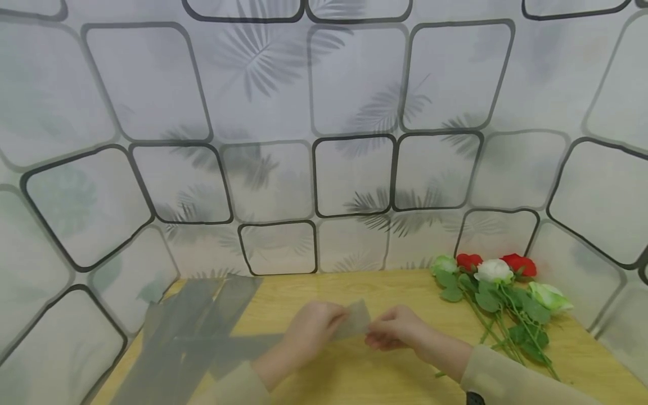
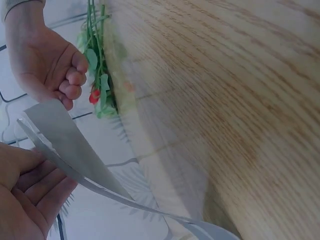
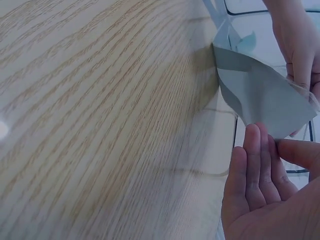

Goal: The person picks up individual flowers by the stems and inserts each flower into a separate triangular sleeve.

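- Left hand (image 1: 311, 332) pinches a grey strip (image 1: 354, 322) between the hands; right hand (image 1: 400, 329) pinches its corner.
- The left wrist view catches the strip edge-on, layers parted; the right wrist view, its broad face. From the head, the left hand hides part.
- Left of the hands, more strips (image 1: 177, 326) lie on the table (image 1: 298, 289).
- Beyond the right hand, roses (image 1: 493, 273); the right sleeve (image 1: 506, 374) and forearm (image 1: 445, 351) block some stems.
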The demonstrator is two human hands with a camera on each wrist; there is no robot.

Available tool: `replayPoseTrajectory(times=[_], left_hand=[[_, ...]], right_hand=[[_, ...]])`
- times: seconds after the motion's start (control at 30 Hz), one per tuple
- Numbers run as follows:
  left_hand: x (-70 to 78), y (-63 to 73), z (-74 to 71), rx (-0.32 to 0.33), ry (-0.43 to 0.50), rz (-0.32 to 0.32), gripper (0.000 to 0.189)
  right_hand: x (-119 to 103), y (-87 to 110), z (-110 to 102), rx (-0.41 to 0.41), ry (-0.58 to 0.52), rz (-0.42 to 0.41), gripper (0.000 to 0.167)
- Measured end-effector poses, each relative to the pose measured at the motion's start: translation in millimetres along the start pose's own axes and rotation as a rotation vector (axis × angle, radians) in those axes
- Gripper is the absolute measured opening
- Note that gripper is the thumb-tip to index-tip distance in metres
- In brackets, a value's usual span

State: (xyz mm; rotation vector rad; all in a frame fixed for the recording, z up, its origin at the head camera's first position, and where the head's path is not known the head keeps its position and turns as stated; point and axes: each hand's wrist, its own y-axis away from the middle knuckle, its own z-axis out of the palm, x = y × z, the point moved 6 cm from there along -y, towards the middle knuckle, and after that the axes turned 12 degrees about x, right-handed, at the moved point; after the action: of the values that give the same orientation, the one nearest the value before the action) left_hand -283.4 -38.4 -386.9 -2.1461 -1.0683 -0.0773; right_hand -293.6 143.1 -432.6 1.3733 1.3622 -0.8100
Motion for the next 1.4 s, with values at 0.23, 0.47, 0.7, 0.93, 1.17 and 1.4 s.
replayPoseTrajectory(times=[0.23,0.47,0.7,0.93,1.17,1.4], left_hand=[[1.0,0.4,-0.4,-0.016,-0.023,-0.008,0.013],[1.3,1.2,0.8,-0.025,-0.048,0.008,0.014],[1.0,0.0,0.3,-0.044,-0.060,0.011,0.014],[-3.9,0.8,3.9,-0.111,-0.059,-0.042,0.015],[-5.4,1.8,7.1,-0.118,-0.089,-0.015,0.013],[-7.8,1.0,6.0,-0.130,-0.134,-0.003,0.011]], right_hand=[[2.3,-1.3,-3.6,0.004,0.029,0.004,0.023],[0.5,-0.6,-5.5,-0.014,0.032,-0.017,0.026],[-4.8,0.5,-28.7,0.052,0.185,-0.112,0.024],[-10.0,3.4,-67.7,0.094,0.335,-0.176,0.022],[-13.1,8.8,-121.8,0.195,0.470,-0.178,0.022],[-16.0,12.0,-181.8,0.339,0.738,-0.265,0.023]])
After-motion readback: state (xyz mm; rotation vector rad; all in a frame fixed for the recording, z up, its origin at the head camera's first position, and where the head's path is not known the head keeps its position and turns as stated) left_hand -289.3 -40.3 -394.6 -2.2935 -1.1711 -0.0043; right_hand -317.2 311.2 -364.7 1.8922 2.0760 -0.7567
